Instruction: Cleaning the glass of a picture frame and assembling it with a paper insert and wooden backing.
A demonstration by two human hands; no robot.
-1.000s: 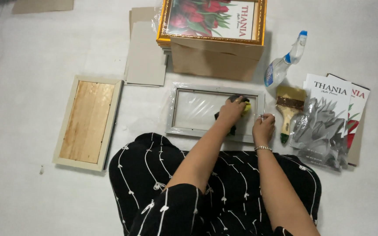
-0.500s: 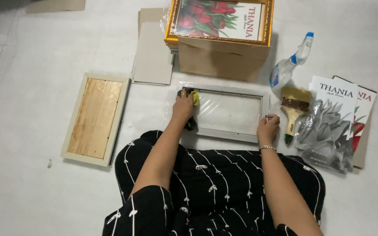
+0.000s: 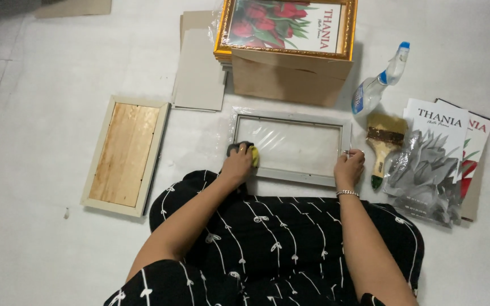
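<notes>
Seated on the floor (image 3: 41, 249), a person presses the left hand (image 3: 237, 164), closed on a yellow sponge (image 3: 253, 156), against the near-left corner of a glazed grey frame (image 3: 290, 146), while the right hand (image 3: 349, 168) clamps its right rail. Hard pressure could crack the glass. A paintbrush (image 3: 382, 144) and spray bottle (image 3: 376, 85) crowd the right edge; a wooden-backed frame (image 3: 125, 154) lies well left.

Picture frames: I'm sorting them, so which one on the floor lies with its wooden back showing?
The pale frame at far left, apart from both hands; its wooden backing faces up. The grey frame between the hands shows clear glass, and the gold frame shows a flower print.
</notes>
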